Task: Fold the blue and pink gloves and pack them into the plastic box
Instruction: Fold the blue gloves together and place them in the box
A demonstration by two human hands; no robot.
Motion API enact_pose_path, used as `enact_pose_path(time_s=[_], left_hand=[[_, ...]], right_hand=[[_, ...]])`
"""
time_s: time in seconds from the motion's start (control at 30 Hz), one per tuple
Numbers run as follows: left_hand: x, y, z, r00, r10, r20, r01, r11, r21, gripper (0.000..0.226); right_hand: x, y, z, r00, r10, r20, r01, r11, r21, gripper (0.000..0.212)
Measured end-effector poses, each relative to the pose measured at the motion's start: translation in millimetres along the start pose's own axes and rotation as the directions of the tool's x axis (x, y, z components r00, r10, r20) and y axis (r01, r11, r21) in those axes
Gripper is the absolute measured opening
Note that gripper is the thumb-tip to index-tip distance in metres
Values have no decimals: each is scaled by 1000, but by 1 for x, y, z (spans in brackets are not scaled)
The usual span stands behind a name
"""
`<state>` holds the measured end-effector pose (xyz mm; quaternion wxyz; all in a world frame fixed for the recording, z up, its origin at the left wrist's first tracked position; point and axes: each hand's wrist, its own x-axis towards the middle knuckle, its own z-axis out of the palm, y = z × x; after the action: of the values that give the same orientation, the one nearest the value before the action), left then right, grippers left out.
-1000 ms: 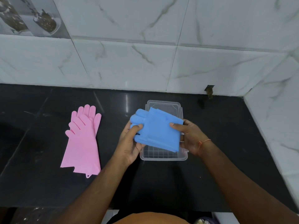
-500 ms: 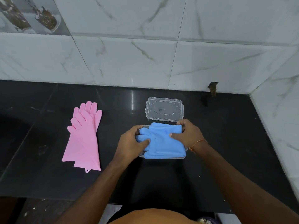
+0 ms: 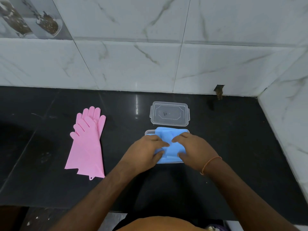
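Mostly hidden under both hands: the plastic box [image 3: 147,131], only its far rim and a near edge visible, so cannot say how deep the blue gloves [image 3: 168,135] sit inside. Left hand [image 3: 144,151] and right hand [image 3: 194,149] laid side by side on the folded blue gloves, fingers fairly straight, pressing down, thumbs at the near edge. Forearms reaching in from below. Just beyond the hands, the clear lid [image 3: 169,113]. Well to the left, pink gloves [image 3: 87,144] flat on the black counter [image 3: 241,147].

A home kitchen: black stone bench [image 3: 233,147] in a corner of marble-look wall tiles [image 3: 133,64], one food-printed.
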<state>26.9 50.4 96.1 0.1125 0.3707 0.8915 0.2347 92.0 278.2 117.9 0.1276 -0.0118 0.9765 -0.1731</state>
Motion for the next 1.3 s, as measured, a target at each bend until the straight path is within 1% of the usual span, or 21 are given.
enact_pose_path(time_s=[0.07,0.13,0.3,0.47,0.6,0.73,0.83,0.87,0.9,0.93,0.97,1.0,1.03,1.07,1.1,1.13,1.17,1.2,1.23,1.27,1.3], left_hand=[[11,4,6,995,25,100,-33,997,75,43],[21,4,11,989,17,150,-39,989,144,46],[39,-4,13,961,-53,271,-20,965,260,47],[55,-4,23,906,-97,411,-71,924,375,37],[63,-9,37,865,-90,494,-115,922,370,40],[73,-18,45,850,-91,519,-100,939,328,50],[78,-21,42,838,-66,542,-108,953,283,51],[76,-23,38,846,-54,530,-104,959,263,48],[73,-22,33,870,-46,490,-84,967,240,44],[67,-19,28,912,-30,409,-61,976,208,37],[58,-14,24,958,-12,287,-36,986,161,29],[48,-8,20,991,-16,135,6,997,74,20],[36,-1,18,999,-48,-18,47,997,-54,13],[25,6,16,985,-108,-132,83,980,-180,13],[14,12,15,966,-205,-155,154,945,-288,23],[4,16,15,946,-318,-65,270,883,-385,34],[-5,19,18,904,-411,120,419,790,-448,41],[-13,22,21,816,-467,342,578,668,-469,44],[-20,26,23,698,-472,538,712,537,-453,43],[-25,27,27,609,-446,656,789,425,-444,42],[-28,28,32,582,-443,683,813,345,-469,40]], right_hand=[[8,0,5,996,-10,86,17,997,-77,54],[17,0,9,994,-24,107,38,990,-132,55],[37,7,16,984,-46,172,72,987,-146,61],[51,5,30,964,-34,263,89,976,-200,56],[63,2,39,949,10,316,73,966,-250,61],[71,0,44,941,66,333,22,968,-252,65],[70,0,46,946,53,320,33,966,-258,61],[69,1,46,953,35,302,50,962,-267,55],[68,2,45,963,18,269,57,961,-270,45],[66,4,44,976,5,217,54,963,-263,35],[64,7,40,988,-8,153,45,970,-240,28],[63,10,36,996,-24,89,42,977,-208,24],[62,12,32,999,-45,11,46,982,-185,22],[61,15,27,994,-73,-80,57,981,-188,20],[61,18,23,981,-100,-164,63,975,-214,20],[62,21,20,966,-115,-231,58,969,-242,23],[63,22,18,960,-109,-259,42,967,-252,29],[65,26,17,965,-83,-247,22,971,-240,37],[67,30,18,976,-49,-214,2,977,-215,44],[70,34,19,987,-15,-162,-18,980,-197,48],[71,39,22,994,10,-110,-30,982,-188,50]])
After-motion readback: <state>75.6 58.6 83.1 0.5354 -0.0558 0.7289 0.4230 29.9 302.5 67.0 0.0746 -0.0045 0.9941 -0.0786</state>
